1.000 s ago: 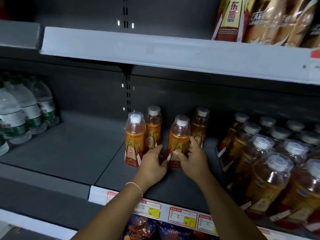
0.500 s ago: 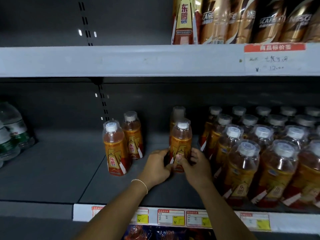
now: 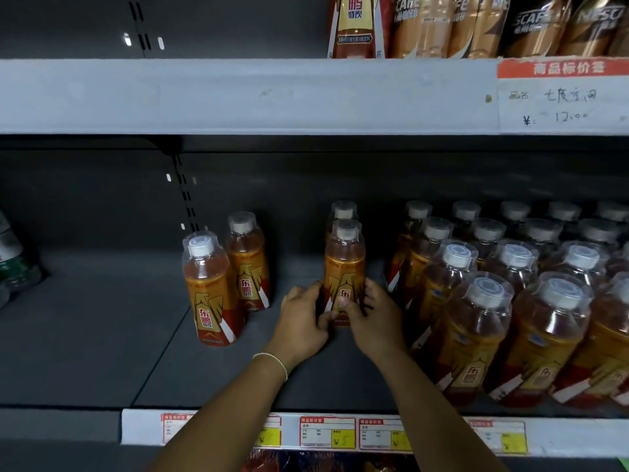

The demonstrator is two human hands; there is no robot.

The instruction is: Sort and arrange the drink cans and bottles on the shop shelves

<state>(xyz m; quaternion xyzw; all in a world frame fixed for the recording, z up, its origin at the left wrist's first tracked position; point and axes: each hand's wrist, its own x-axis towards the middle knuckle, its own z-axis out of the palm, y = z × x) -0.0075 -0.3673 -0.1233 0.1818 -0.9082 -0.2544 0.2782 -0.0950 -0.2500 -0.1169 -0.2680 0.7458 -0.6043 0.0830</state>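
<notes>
An orange drink bottle (image 3: 344, 267) with a white cap stands upright on the dark middle shelf (image 3: 102, 335). My left hand (image 3: 301, 318) and my right hand (image 3: 372, 318) both grip its lower part, thumbs meeting on the label. A second bottle (image 3: 343, 209) stands right behind it, mostly hidden. Two more of the same bottles (image 3: 212, 291) (image 3: 248, 264) stand apart to the left. A packed block of several identical bottles (image 3: 510, 301) fills the shelf on the right.
Green-labelled water bottles (image 3: 13, 264) sit at the far left edge. The upper shelf (image 3: 238, 97) carries coffee bottles (image 3: 510, 25) and a handwritten price tag (image 3: 561, 103). Price labels (image 3: 326, 432) line the front rail. Bare shelf lies between the water and the orange bottles.
The held bottle has slid right, away from the left pair and in line in front of the rear bottle, closer to the packed block. The view has shifted too.
</notes>
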